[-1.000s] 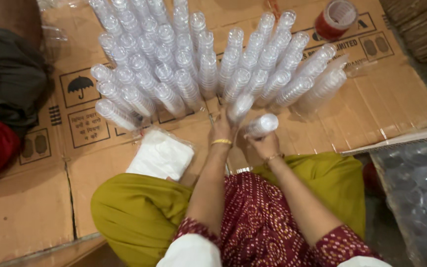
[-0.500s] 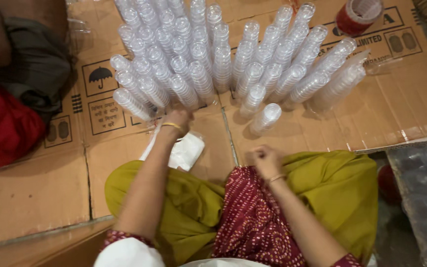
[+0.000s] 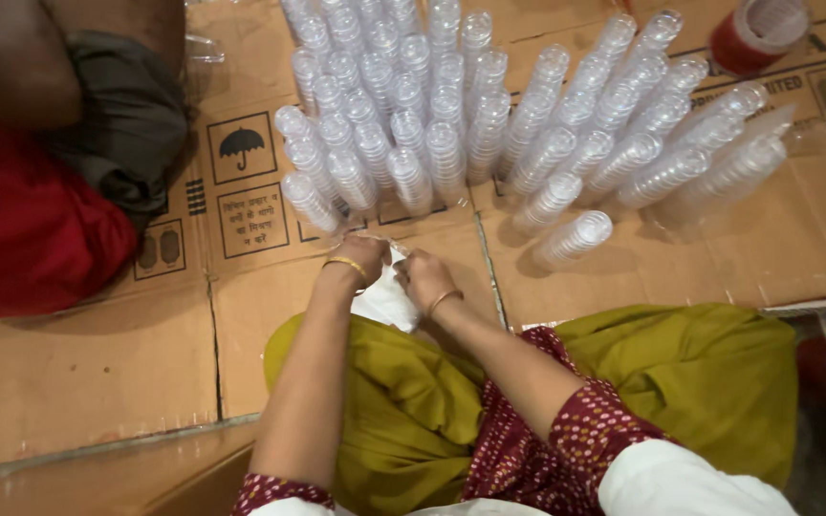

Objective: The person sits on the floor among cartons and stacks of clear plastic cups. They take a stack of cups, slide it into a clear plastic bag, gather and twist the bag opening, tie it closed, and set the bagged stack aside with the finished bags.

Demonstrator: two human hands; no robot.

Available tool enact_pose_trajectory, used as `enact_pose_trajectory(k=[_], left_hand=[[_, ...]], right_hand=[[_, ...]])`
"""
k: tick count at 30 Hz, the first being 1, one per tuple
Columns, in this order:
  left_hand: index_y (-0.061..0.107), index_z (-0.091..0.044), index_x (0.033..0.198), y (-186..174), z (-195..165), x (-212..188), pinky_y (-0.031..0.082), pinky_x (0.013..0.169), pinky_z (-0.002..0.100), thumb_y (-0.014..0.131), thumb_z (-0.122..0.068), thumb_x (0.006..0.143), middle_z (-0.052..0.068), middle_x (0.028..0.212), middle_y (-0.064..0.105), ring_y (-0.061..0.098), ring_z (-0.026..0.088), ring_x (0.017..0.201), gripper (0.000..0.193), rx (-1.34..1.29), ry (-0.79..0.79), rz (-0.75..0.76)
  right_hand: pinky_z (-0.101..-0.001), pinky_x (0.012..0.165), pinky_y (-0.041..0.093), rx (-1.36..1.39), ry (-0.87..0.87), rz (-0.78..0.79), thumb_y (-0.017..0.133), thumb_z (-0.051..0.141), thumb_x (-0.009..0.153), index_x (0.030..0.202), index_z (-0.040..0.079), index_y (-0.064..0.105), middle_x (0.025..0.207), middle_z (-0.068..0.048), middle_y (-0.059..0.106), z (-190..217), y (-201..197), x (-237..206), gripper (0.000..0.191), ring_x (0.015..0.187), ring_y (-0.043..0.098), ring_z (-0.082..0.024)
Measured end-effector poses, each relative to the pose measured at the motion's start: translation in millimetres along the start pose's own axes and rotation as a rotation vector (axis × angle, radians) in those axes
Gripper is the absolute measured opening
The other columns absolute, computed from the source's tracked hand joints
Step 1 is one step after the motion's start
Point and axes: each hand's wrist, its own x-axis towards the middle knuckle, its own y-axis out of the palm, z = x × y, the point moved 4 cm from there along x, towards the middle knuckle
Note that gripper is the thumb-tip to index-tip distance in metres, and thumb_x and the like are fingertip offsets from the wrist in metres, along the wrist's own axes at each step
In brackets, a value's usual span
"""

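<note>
nearest the camera, two forearms in dark red dotted sleeves are seen extending away over olive-yellow trousers (image 3: 681, 382) worn by the seated person. the left hand (image 3: 362, 256), marked by a gold bangle at the wrist, is curled with its fingers closed on the far edge of a white plastic bag (image 3: 384, 298); the right hand (image 3: 424, 277), also bangled, is closed beside it, touching the same bag, so that both hands are brought together over the bag's upper end. what the bag contains cannot be told. the bag is laid on flattened brown cardboard (image 3: 97, 354), just in front of the person's knees and left of the seam between two sheets. just beyond the hands, many stacks of clear plastic cups (image 3: 413, 134) are laid on their sides in a fan, their open rims turned toward the person. a single stack of clear cups (image 3: 574, 237) is set slightly apart, nearer than the rest, to the right of the hands and untouched by them. printed handling symbols are shown on the cardboard to the left of the fan. at the far left, a bundle of red cloth (image 3: 21, 229) and dark grey cloth (image 3: 126, 115) is seen resting on the cardboard, well apart from the hands. at the far right corner, a red roll of tape (image 3: 757, 33) is placed beyond the cup stacks.
</note>
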Motion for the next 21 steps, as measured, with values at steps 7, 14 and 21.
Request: enact_pose_trajectory(k=[7, 14, 21], left_hand=[[0.075, -0.030, 0.117, 8, 1, 11, 0.036, 0.116, 0.046, 0.067, -0.005, 0.083, 0.003, 0.138, 0.062, 0.054, 0.025, 0.133, 0.044, 0.116, 0.012, 0.028], [0.064, -0.031, 0.137, 11, -4, 10, 0.033, 0.116, 0.052, 0.057, -0.003, 0.089, 0.009, 0.139, 0.062, 0.054, 0.029, 0.134, 0.056, 0.056, 0.010, 0.112], [0.058, -0.023, 0.142, 17, -7, 10, 0.045, 0.107, 0.048, 0.056, 0.004, 0.081, 0.015, 0.138, 0.063, 0.057, 0.035, 0.130, 0.066, -0.053, 0.058, 0.043]], right_hand=[[-0.0494, 0.076, 0.053, -0.101, -0.028, -0.253, 0.074, 0.011, 0.076, 0.085, 0.006, 0.073, 0.098, -0.020, 0.067, 19, 25, -23, 0.010, 0.094, 0.064, -0.040], [-0.0488, 0.085, 0.053, -0.016, 0.074, -0.195, 0.074, 0.011, 0.080, 0.087, 0.006, 0.073, 0.096, -0.018, 0.069, -5, 6, -18, 0.009, 0.094, 0.063, -0.039], [-0.0490, 0.082, 0.053, -0.071, -0.069, -0.247, 0.078, 0.012, 0.077, 0.086, 0.006, 0.073, 0.095, -0.017, 0.068, 16, -5, -36, 0.011, 0.095, 0.063, -0.039]])
